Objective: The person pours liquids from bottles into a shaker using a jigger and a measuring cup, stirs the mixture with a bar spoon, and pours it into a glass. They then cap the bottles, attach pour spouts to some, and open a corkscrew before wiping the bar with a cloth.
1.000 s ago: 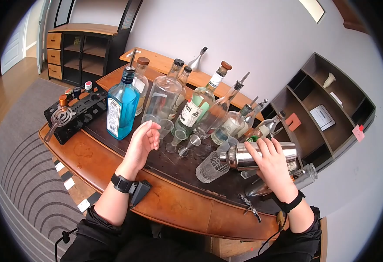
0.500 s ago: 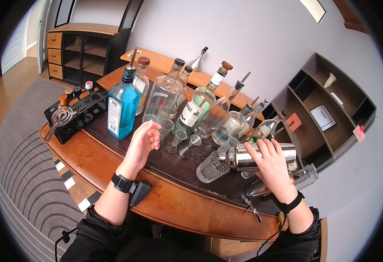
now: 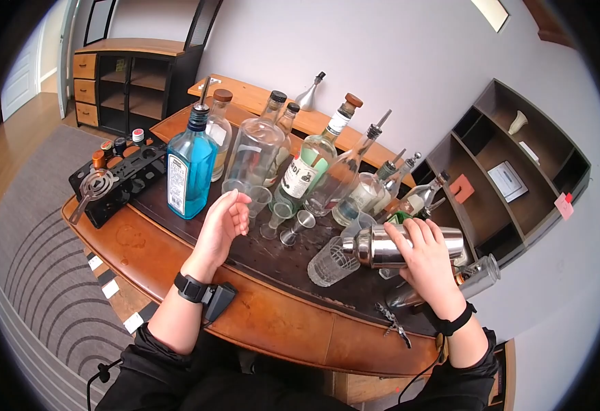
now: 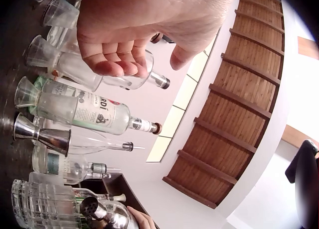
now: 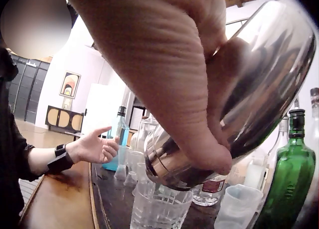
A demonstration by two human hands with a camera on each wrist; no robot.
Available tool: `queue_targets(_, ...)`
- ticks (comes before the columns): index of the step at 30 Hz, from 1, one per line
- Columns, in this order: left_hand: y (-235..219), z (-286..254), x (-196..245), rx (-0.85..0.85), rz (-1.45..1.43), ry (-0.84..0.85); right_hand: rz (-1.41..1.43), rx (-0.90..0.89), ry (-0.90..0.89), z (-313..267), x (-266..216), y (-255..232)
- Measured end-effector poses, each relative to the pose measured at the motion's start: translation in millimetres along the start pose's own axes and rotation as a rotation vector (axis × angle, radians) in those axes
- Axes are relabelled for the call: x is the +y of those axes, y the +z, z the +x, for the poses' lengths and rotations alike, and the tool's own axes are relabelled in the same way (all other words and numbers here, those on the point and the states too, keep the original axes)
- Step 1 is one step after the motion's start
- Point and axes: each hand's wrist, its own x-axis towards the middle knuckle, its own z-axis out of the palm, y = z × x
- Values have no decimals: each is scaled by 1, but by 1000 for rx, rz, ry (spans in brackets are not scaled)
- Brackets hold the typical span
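Observation:
In the head view my right hand (image 3: 429,264) grips a polished metal cocktail shaker (image 3: 382,246), tipped almost level with its strainer end to the left. That end is over a cut-glass tumbler (image 3: 331,264); the right wrist view shows the shaker right above the tumbler's rim (image 5: 159,206). My left hand (image 3: 223,229) is raised, palm inward, its fingers loosely bent around nothing. Close beside it stand clear measuring cups (image 3: 276,220) and a metal jigger (image 3: 298,226). Any liquid leaving the shaker is too faint to see.
A blue bottle (image 3: 190,175) with a pourer stands left of several clear bottles (image 3: 300,179). At the far left a strainer (image 3: 98,183) rests on a black caddy (image 3: 132,178). A metal tin (image 3: 403,296) and a glass carafe (image 3: 481,272) are below the shaker, right.

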Motion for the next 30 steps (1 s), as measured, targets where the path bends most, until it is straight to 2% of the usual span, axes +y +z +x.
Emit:
queue_targets(4,-1,0,-1,-8,-36,3,149,28,56,-4,1,3)
queue_targets(7,2,-1,1,-3,-2,5,464,158,248,-11,-1,3)
queue_targets(10,2,-1,1,-2,-1,0,835,155,457,-19,-8,2)
queue_targets(11,2,0,0,11,-3,-10,846,167,476,-23,-11,5)
queue_targets(13,3,0,-2,1,2,-16,1143,311,468,-34,-21,17)
queue_targets(17,-3,3,-7,-42,-45,-8,1545,315,513,-47,-49,17)
queue_targets(19,-1,2,-10,-75,-50,17,1657,310,514,-57,-64,40)
queue_targets(21,0,3,-14,-109,0,58,1738,289,509,-57,-69,39)
queue_targets(22,2,3,-16,-194,92,108,1750,265,513,-59,-72,35)
queue_targets(24,17,-7,-16,-270,309,118,1795,330,415,-55,-78,43)
queue_targets(26,53,-28,-7,-497,430,29,1803,341,348,-50,-85,51)
queue_targets(27,69,-39,-7,-536,470,14,1802,287,330,-48,-88,56)
queue_targets(28,80,-51,-8,-570,506,-6,1784,317,271,-44,-94,65)
queue_targets(30,88,-68,-10,-538,594,-105,1828,340,172,-37,-103,72)
